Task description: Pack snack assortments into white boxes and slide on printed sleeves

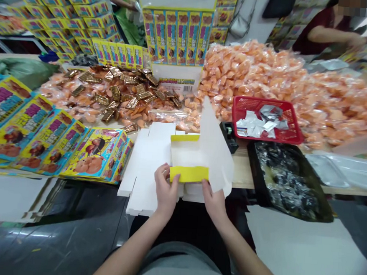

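Note:
Both my hands grip a cardboard box (186, 156) that is part folded, white inside with yellow edge flaps. Its tall white lid panel stands up on the right side. My left hand (165, 190) pinches the near left corner, thumb on the yellow front wall. At the near right corner my right hand (215, 202) has its fingers closed on the card. Under and left of the box lies a stack of flat white box blanks (150, 164).
Printed toy boxes (91, 154) stand at the left. Brown-gold packets (120, 89) lie behind on bagged orange pieces (254, 71). Right are a red basket (267, 137) with silver sachets and a black tray (320, 205) of bagged dark pieces. Other people work behind.

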### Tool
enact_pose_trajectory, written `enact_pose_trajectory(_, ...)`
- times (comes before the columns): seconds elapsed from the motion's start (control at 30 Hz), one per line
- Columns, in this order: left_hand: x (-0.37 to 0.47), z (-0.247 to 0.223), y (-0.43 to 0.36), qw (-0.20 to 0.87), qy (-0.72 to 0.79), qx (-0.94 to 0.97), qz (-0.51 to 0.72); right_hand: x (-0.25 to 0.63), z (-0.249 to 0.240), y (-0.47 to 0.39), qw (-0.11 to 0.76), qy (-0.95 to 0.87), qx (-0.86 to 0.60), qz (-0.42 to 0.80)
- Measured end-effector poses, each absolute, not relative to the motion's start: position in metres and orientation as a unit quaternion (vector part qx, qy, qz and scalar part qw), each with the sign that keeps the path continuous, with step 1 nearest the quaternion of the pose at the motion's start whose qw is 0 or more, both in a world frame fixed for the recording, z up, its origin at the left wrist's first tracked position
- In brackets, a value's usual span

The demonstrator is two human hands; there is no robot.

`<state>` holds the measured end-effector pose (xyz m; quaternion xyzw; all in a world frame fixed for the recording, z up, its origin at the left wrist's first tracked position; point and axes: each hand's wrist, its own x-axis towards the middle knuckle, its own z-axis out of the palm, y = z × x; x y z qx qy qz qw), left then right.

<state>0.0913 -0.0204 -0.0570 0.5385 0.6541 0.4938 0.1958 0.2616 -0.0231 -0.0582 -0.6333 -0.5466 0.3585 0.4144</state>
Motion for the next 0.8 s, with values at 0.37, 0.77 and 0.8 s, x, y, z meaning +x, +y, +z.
enact_pose_trajectory(0.37, 0.052, -0.035, -0.007, -0.015, 0.503, 0.85, 0.155, 0.27, -0.008, -0.029, 0.115, -0.66, -0.658, 0.343)
enact_pose_trajectory(0.77, 0.068, -0.003, 0.047, 0.108, 0.474, 0.866, -0.114, 0.204, 0.0, 0.033, -0.11, -0.809, -0.566, 0.113)
enact_pose_trajectory(0.8, 0.068, -0.002, 0.05, 0.116, 0.472, 0.866, -0.117, 0.208, -0.001, 0.035, -0.113, -0.813, -0.559, 0.115)
